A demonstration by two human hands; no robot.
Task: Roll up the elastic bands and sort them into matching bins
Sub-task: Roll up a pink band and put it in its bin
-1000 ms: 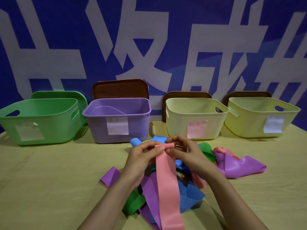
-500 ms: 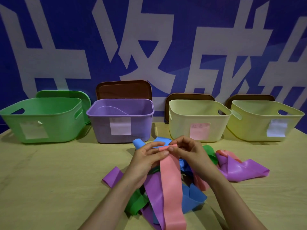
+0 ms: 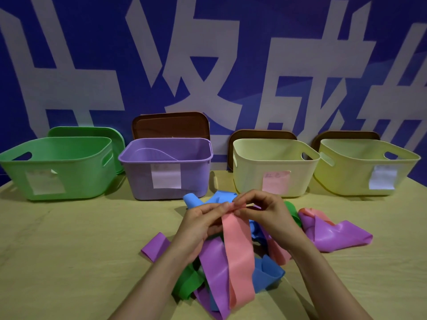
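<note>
A pink elastic band hangs flat from my two hands down over a heap of bands on the table. My left hand and my right hand both pinch its top end, which is curled into a small roll between the fingertips. Under it lie purple bands, blue bands and green bands. Another purple band lies crumpled to the right. Four bins stand in a row behind: green, purple, cream and yellow-green.
Each bin carries a paper label on its front. Lids lean on the blue wall behind the bins: a green lid and a brown lid, with two more brown ones further right. The wooden table has bare surface at the left.
My fingers have kept turning the pink band's top end, and the small roll there has tightened. The view has tilted slightly, shifting the bins a little.
</note>
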